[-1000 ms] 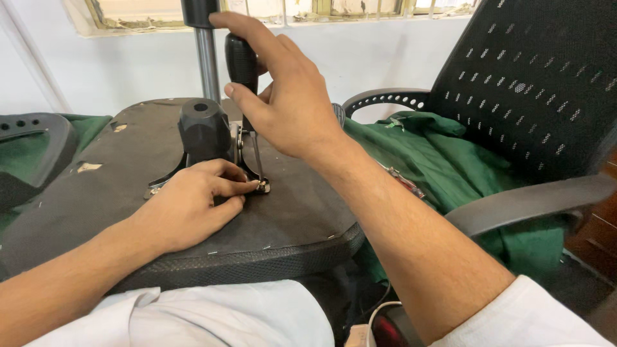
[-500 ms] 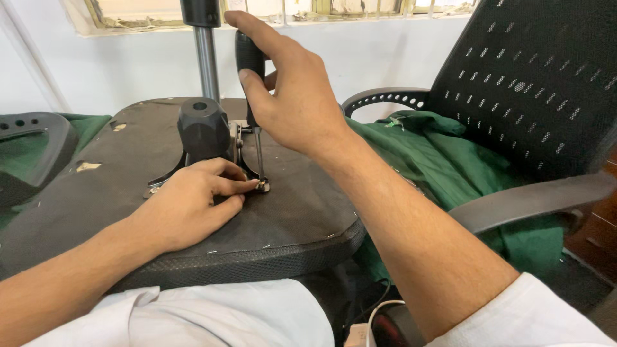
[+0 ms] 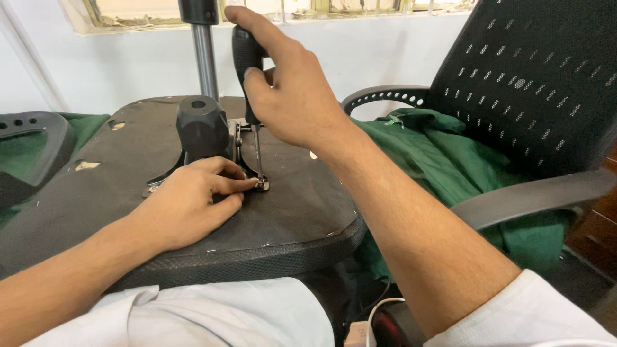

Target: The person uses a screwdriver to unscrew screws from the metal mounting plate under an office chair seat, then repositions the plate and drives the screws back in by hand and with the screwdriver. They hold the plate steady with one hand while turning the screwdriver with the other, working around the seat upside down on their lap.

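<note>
The person has an upturned chair seat (image 3: 302, 212) across the lap, black underside facing up, with the metal mechanism plate (image 3: 247, 164) near its middle. The right hand (image 3: 292, 96) is wrapped around the black handle of a screwdriver (image 3: 247, 58), fingers closed on it, the thin shaft running straight down to a screw (image 3: 261, 184) at the plate's 5 o'clock corner. The left hand (image 3: 186, 209) lies flat on the seat at about 8 o'clock from that screw, thumb and forefinger pressed together right at the tip of the shaft, touching the fastener.

To my eye the risk sits there: if the tip skips out of the screw head under pressure, it lands on those fingertips. The seat only rests on the lap, so a hard twist could rock it and tilt the shaft. Green cloth (image 3: 450, 160) on the office chair (image 3: 533, 77) at 3 o'clock lies well apart.
</note>
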